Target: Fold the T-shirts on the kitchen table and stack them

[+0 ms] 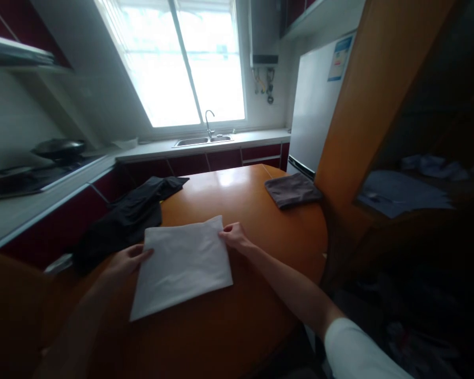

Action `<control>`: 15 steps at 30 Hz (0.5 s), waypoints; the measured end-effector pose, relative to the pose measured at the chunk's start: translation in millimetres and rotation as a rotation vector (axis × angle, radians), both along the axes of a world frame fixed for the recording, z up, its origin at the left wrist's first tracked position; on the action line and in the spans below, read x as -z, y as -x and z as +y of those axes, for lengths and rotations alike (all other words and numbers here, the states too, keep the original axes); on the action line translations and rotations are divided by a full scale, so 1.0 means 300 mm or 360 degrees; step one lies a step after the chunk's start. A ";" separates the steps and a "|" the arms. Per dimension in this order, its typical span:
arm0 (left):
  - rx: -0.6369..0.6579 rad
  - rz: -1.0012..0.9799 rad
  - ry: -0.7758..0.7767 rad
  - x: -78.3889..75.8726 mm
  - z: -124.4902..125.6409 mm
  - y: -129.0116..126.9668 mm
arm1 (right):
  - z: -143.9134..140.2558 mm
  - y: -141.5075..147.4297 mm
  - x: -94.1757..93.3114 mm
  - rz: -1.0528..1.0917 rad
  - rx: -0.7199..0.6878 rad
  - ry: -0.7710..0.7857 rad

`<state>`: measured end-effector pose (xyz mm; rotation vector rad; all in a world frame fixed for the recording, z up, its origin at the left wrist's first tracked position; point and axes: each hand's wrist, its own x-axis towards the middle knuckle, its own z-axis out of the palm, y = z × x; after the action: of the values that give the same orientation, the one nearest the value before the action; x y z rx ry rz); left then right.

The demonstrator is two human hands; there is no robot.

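A white cloth (pixel 185 266), folded into a rough rectangle with light creases, is spread low over the wooden table (pixel 237 197). My left hand (pixel 131 258) pinches its left edge between thumb and fingers. At the upper right corner, my right hand (pixel 234 235) grips the fabric, and that corner is slightly raised. Whether the middle of the cloth rests fully on the tabletop I cannot tell.
A dark garment (pixel 132 216) lies crumpled on the table's left side. On the right sits a folded dark grey cloth (pixel 292 189). Beyond are a sink (pixel 193 141), a fridge (pixel 318 100) and a wok (pixel 59 148) on the stove. An orange wooden post (pixel 373 89) borders the right.
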<state>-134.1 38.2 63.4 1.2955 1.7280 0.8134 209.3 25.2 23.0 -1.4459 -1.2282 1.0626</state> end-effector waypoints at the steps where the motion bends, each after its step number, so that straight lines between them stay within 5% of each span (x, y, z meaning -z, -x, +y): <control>1: -0.0022 -0.0052 -0.0084 -0.012 0.004 -0.030 | 0.008 -0.033 -0.009 0.0031 0.0020 -0.0033; 4: -0.0015 -0.0223 -0.0402 -0.066 0.015 -0.172 | 0.030 -0.180 -0.047 0.0111 0.0087 -0.0151; 9: 0.0184 -0.0372 -0.0813 -0.153 0.073 -0.535 | 0.029 -0.534 -0.138 0.0166 0.0273 -0.0478; 15: 0.0312 -0.0663 -0.1065 -0.145 0.225 -0.993 | 0.020 -0.968 -0.242 -0.0025 0.0565 -0.0667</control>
<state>163.6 105.5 106.8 1.5447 1.0061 1.4961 499.6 31.3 95.4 -1.2797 -1.0743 0.5174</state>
